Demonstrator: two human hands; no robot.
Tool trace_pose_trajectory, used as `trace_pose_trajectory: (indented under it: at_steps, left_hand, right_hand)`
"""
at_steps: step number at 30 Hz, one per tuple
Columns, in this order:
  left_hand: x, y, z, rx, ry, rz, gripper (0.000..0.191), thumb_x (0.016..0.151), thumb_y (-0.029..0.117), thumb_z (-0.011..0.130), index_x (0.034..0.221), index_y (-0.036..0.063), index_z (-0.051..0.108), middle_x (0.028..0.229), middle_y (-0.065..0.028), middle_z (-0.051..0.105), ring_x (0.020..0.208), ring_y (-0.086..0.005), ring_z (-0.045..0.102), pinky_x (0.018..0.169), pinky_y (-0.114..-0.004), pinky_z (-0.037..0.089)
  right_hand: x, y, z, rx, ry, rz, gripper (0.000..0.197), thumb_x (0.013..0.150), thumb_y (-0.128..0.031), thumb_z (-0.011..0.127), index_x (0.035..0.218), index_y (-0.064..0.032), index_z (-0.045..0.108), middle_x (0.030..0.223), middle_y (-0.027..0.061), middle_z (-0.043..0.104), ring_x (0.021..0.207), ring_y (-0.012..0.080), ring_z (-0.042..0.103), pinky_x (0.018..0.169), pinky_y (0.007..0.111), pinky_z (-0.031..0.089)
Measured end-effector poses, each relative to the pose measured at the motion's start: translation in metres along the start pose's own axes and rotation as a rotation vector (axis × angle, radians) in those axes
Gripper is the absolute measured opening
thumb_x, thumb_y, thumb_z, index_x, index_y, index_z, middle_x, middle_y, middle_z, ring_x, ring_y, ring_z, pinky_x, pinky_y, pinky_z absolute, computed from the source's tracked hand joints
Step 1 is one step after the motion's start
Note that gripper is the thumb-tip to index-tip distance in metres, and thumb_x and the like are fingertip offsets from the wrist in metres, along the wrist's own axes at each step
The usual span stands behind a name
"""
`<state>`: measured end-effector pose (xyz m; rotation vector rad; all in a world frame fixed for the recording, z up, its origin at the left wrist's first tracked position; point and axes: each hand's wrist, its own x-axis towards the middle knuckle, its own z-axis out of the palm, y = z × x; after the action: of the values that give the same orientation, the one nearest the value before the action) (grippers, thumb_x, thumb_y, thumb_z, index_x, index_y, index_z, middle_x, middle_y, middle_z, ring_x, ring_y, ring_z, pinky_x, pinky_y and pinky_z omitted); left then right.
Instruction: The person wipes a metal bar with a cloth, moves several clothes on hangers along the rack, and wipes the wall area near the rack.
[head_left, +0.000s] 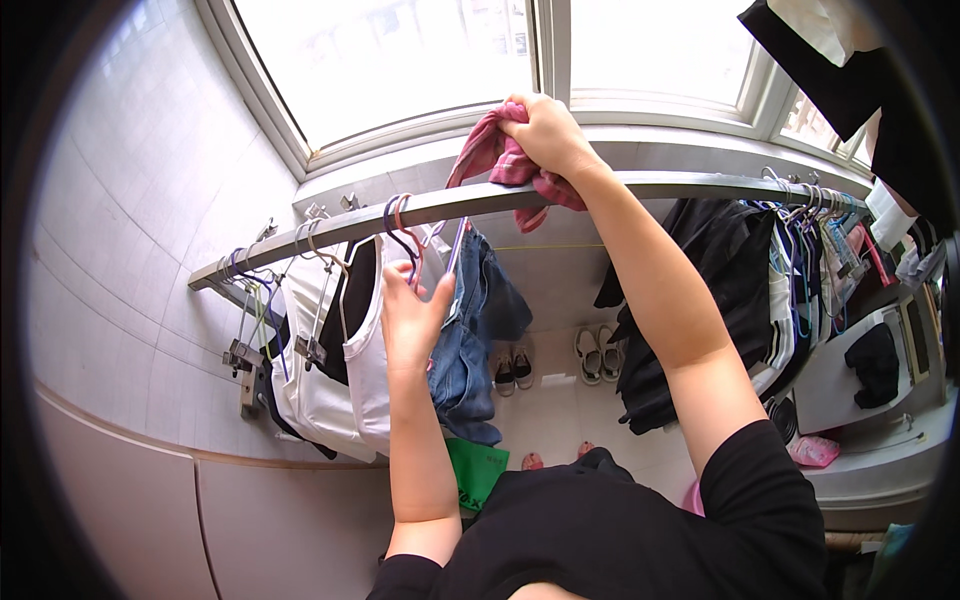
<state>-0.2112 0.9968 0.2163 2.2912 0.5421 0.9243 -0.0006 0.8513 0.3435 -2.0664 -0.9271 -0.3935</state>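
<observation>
A pink cloth (512, 166) with lighter stripes is bunched in my right hand (551, 135), over the grey metal rail (480, 201). Part of it hangs down in front of the rail. My left hand (412, 319) is below the rail at the necks of a dark purple hanger (390, 217) and a pink hanger (406, 210). Its thumb stands apart from the fingers, and whether they grip a hanger is unclear. Beside it hang blue denim clothes (465, 345). White sleeveless tops (367, 345) hang to its left.
Black clothes (667, 300) and several hangers (814, 202) fill the rail's right part. Behind the rail are windows (405, 67). On the floor stand black shoes (514, 369) and grey-and-white shoes (598, 352). A green bag (474, 465) is near my body. Dark cloth (874, 364) lies at right.
</observation>
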Motion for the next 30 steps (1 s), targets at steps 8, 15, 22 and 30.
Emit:
trace_pose_trajectory:
  at_steps: [8, 15, 22, 30]
  left_hand:
    - [0.002, 0.011, -0.011, -0.949, -0.401, -0.424, 0.018, 0.098, 0.020, 0.051, 0.101, 0.0026, 0.056, 0.063, 0.0051, 0.038, 0.046, -0.0022, 0.032, 0.041, -0.019, 0.026]
    - [-0.012, 0.044, -0.010, -1.164, -0.400, -0.302, 0.024, 0.102, 0.024, 0.042, 0.110, 0.0021, 0.049, 0.063, 0.0029, 0.036, 0.045, -0.0042, 0.032, 0.041, -0.018, 0.028]
    - [-0.012, 0.069, 0.007, -1.246, -0.529, -0.241, 0.023, 0.103, 0.025, 0.042, 0.112, 0.0045, 0.041, 0.067, -0.0025, 0.049, 0.046, -0.0094, 0.049, 0.044, -0.020, 0.041]
    - [-0.030, 0.094, 0.047, -1.228, -0.583, -0.190, 0.021, 0.102, 0.023, 0.043, 0.112, 0.0040, 0.043, 0.080, -0.0115, 0.063, 0.081, -0.0220, 0.065, 0.075, -0.030, 0.050]
  right_hand:
    - [0.001, 0.005, 0.003, 0.002, 0.097, 0.098, 0.022, 0.086, -0.011, 0.058, 0.105, -0.0015, 0.062, 0.090, 0.0211, 0.066, 0.087, 0.0334, 0.064, 0.081, 0.037, 0.049]
    - [0.005, 0.004, -0.018, 0.835, 0.690, 0.064, 0.014, 0.091, -0.004, 0.051, 0.100, -0.0022, 0.062, 0.093, 0.0093, 0.065, 0.085, 0.0188, 0.061, 0.081, 0.029, 0.050]
    - [-0.073, -0.018, -0.076, 1.294, 0.284, -0.024, 0.029, 0.091, -0.027, 0.048, 0.103, -0.0030, 0.057, 0.093, 0.0083, 0.060, 0.087, 0.0169, 0.060, 0.074, 0.027, 0.052]
    - [-0.208, 0.023, -0.072, 1.270, -0.155, 0.155, 0.028, 0.083, -0.030, 0.054, 0.086, -0.0023, 0.054, 0.077, 0.0049, 0.054, 0.069, 0.0117, 0.052, 0.065, 0.023, 0.044]
